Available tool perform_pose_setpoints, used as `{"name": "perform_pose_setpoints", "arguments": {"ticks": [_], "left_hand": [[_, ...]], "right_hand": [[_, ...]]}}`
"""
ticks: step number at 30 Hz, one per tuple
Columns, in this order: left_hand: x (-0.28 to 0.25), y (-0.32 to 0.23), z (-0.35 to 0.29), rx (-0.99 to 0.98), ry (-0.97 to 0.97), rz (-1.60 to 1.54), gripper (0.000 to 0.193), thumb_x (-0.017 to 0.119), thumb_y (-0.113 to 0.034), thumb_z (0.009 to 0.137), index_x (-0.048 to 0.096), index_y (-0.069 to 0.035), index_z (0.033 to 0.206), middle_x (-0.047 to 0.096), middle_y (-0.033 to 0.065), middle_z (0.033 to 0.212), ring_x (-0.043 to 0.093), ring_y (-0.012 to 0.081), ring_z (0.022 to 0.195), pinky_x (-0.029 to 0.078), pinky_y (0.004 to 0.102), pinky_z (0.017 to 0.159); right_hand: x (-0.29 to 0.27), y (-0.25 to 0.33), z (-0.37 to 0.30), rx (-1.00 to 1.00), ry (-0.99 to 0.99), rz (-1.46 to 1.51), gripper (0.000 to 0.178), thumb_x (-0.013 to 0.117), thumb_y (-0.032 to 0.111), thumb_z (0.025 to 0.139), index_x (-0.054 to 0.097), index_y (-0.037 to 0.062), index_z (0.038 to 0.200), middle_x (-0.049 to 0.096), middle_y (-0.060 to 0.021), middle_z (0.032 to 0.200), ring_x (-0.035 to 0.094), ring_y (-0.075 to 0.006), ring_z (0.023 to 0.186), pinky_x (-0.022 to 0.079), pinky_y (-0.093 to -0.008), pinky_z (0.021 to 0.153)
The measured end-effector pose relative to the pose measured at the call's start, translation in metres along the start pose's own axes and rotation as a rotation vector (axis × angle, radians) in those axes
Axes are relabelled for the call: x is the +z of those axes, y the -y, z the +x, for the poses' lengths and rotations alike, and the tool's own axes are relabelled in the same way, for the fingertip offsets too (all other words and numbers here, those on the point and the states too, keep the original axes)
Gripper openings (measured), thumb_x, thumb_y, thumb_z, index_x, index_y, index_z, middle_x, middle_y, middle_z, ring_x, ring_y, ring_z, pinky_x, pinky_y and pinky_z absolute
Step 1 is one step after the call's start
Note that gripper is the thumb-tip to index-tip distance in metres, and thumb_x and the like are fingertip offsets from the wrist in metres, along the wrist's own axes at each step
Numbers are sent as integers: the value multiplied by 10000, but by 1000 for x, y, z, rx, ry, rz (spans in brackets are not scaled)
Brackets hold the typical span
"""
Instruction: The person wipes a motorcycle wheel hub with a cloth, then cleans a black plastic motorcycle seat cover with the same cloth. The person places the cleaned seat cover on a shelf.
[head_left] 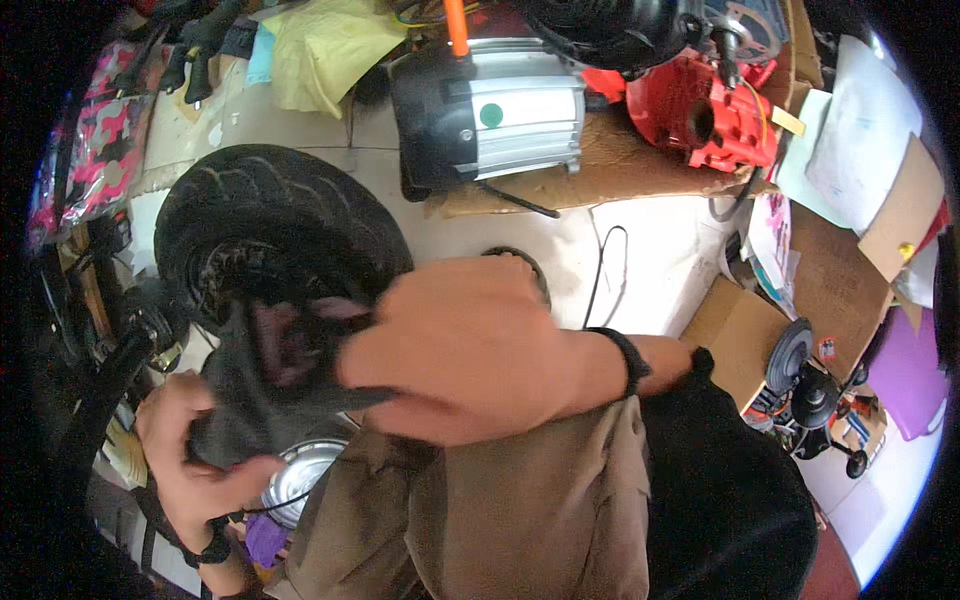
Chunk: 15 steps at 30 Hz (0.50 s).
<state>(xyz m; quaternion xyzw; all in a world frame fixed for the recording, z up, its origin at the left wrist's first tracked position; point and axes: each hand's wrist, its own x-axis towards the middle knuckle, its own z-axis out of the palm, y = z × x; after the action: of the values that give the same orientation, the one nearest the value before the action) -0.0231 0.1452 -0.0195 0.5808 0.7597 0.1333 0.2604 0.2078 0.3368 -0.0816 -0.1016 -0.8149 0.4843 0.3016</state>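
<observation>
Between my hands is a dark grey, floppy piece [265,400] with a pinkish patch inside. Whether it is cloth or rubber is unclear, as motion blurs it. My left hand [195,445] curls its fingers and thumb around the lower left end. Over the right side lies my right hand [470,350], closed on the edge, its fingertips partly hidden. Just beyond the piece stands a small wheel with a thick black tyre [300,200]. A shiny round metal part [310,475] shows below the piece, beside my trouser leg.
A silver and black motor [490,110] and a red metal housing [700,115] sit on flattened cardboard [640,175] at the back. A black cable [600,260] lies on the pale floor. To the right are a cardboard box [735,330], round black parts [812,395] and a purple sheet [905,375].
</observation>
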Motion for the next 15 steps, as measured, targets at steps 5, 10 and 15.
{"name": "perform_pose_setpoints", "arguments": {"ticks": [5, 10, 15], "left_hand": [[20, -57, 70, 169, 308, -77, 536, 879, -273, 602, 571, -29, 966, 636, 149, 847, 635, 371, 724, 468, 387, 630], [74, -70, 83, -18, 639, -417, 541, 780, -158, 740, 472, -29, 1166, 611, 218, 997, 607, 442, 899, 478, 454, 787], [114, -106, 110, 66, 497, -557, 469, 709, -117, 799, 454, -2, 1176, 594, 254, 1017, 601, 458, 948, 480, 476, 797]], "right_hand": [[-21, -29, -34, 154, -205, -60, 279, 707, 35, 677, 623, 44, 942, 590, -112, 865, 605, -256, 710, 493, -337, 616], [-20, -38, -54, 309, -285, -85, 273, 627, -21, 761, 586, 4, 1030, 570, -179, 1028, 594, -273, 851, 497, -317, 713], [-28, -68, -70, 387, -600, -55, 265, 560, -2, 852, 538, -28, 1115, 571, -151, 1078, 567, -207, 983, 468, -314, 843]]}}
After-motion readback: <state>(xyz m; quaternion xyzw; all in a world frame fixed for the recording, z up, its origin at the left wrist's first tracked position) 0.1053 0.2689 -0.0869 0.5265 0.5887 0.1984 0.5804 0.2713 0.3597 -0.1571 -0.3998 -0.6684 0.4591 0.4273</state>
